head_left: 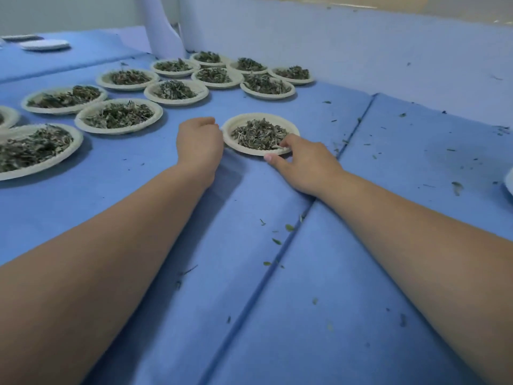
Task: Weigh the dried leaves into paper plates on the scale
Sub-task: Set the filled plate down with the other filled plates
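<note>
I am holding one paper plate on the blue cloth, a little past the middle of the table, with a heap of dried leaves lying in its well. My right hand is grasping the plate at its 5 o'clock edge: the thumb is pressing against the near rim while the fingers are reaching over it and touching the leaves. My left hand is sitting at the plate's 9 o'clock side with its fingers curled toward the rim. The back of the hand is hiding the fingertips, so I cannot tell whether they are gripping the rim or only resting against it.

The plate is standing apart from the others. From 9 o'clock round to 12 o'clock of it, the filled plates are lying close together in rows, each one carrying its own pile of leaves. Farther off, at about 10 o'clock, a short stack of empty plates is sitting near the table's far corner.

A fold in the cloth is running from 1 o'clock toward 6 o'clock beneath my right wrist. Leaf crumbs are lying scattered along it and out toward 3 o'clock. At the frame's 3 o'clock border a white edge is showing, perhaps another plate.
</note>
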Available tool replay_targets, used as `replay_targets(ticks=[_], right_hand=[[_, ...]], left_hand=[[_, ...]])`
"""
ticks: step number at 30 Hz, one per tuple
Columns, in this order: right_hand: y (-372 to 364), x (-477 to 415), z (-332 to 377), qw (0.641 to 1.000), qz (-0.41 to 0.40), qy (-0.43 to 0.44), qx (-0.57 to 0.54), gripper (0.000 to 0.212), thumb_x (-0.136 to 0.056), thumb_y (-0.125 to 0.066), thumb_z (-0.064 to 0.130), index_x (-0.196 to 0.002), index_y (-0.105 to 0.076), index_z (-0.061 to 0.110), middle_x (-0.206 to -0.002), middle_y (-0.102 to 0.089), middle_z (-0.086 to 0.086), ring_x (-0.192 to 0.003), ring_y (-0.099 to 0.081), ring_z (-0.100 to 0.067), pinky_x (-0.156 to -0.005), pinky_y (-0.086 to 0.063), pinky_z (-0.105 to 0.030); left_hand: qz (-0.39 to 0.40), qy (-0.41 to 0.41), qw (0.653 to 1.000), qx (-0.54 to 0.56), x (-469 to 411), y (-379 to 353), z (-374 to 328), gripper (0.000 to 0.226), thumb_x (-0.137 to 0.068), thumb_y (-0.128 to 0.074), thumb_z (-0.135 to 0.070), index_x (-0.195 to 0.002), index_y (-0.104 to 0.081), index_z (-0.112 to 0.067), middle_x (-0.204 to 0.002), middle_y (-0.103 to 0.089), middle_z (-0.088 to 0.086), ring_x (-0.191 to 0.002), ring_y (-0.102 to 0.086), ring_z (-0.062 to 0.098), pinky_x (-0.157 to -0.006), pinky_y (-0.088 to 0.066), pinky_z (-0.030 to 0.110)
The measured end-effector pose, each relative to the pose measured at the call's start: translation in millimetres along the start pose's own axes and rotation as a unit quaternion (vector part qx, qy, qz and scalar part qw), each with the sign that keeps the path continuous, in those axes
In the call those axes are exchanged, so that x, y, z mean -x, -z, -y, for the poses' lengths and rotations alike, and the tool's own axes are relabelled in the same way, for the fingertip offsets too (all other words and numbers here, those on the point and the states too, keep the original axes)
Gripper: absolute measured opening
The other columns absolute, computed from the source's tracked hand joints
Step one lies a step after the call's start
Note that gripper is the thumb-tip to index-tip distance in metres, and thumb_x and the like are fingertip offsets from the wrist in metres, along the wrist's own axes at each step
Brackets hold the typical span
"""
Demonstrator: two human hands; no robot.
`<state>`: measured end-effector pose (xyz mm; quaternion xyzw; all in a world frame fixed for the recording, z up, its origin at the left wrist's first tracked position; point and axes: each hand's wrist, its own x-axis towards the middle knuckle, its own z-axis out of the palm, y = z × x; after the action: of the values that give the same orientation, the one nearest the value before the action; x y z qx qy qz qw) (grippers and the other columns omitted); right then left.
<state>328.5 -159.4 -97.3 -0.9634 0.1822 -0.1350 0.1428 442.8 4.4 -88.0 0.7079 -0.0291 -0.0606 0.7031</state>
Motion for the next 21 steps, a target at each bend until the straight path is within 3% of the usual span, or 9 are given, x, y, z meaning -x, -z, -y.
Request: replay_targets(ticks=[1,4,7,10,17,21], right_hand=[[-4,-11,3,1.000,0.002,-0.001,0.001,0.057,-0.095,-0.049,0.065,-0.132,-0.052,0.022,-0.125,-0.065,-0.010,-0.117,-0.057,-0.036,-0.095,-0.047,-0.043],[-17,-44,13,1.000,0.002,-0.004,-0.003,0.060,-0.096,-0.048,0.063,-0.137,-0.049,0.019,-0.133,-0.061,-0.012,-0.124,-0.054,-0.037,-0.102,-0.044,-0.047],[-28,-75,27,1.000,0.003,-0.029,-0.010,0.063,-0.096,-0.045,0.064,-0.141,-0.046,0.020,-0.142,-0.056,-0.010,-0.131,-0.050,-0.035,-0.108,-0.040,-0.050],[-38,-103,38,0.999,0.009,-0.046,0.023,0.065,-0.096,-0.039,0.065,-0.142,-0.042,0.019,-0.145,-0.052,-0.012,-0.134,-0.047,-0.036,-0.110,-0.036,-0.053],[-53,-137,45,0.996,0.020,-0.061,0.057,0.070,-0.096,-0.031,0.068,-0.147,-0.037,0.020,-0.149,-0.045,-0.016,-0.140,-0.037,-0.037,-0.112,-0.031,-0.055],[-56,-148,48,0.995,0.035,-0.061,0.065,0.075,-0.094,-0.026,0.071,-0.151,-0.032,0.022,-0.156,-0.037,-0.015,-0.145,-0.028,-0.036,-0.114,-0.025,-0.057]], left_hand=[[-0.008,-0.003,1.000,0.005,1,1,1,0.038,-0.079,-0.054,-0.012,-0.110,-0.075,-0.018,-0.110,-0.073,0.002,-0.094,-0.070,0.021,-0.093,-0.059,0.038],[-0.017,-0.006,1.000,0.003,7,0,1,0.054,-0.068,-0.048,-0.019,-0.115,-0.074,-0.021,-0.108,-0.072,-0.007,-0.104,-0.068,0.015,-0.095,-0.058,0.036],[-0.017,-0.003,1.000,-0.019,14,2,-4,0.068,-0.068,-0.042,-0.019,-0.131,-0.068,-0.020,-0.124,-0.069,-0.004,-0.118,-0.064,0.019,-0.099,-0.054,0.035],[-0.016,-0.007,1.000,-0.022,14,1,-3,0.059,-0.081,-0.046,-0.010,-0.137,-0.064,-0.016,-0.134,-0.066,-0.001,-0.126,-0.061,0.020,-0.110,-0.049,0.043],[0.003,-0.039,0.999,-0.024,13,-2,1,0.056,-0.086,-0.049,-0.001,-0.138,-0.063,-0.015,-0.137,-0.065,-0.004,-0.125,-0.058,0.009,-0.110,-0.046,0.032],[0.009,-0.052,0.998,-0.035,14,-2,1,0.052,-0.085,-0.050,-0.004,-0.133,-0.065,-0.016,-0.132,-0.067,-0.005,-0.121,-0.061,0.011,-0.108,-0.049,0.038]])
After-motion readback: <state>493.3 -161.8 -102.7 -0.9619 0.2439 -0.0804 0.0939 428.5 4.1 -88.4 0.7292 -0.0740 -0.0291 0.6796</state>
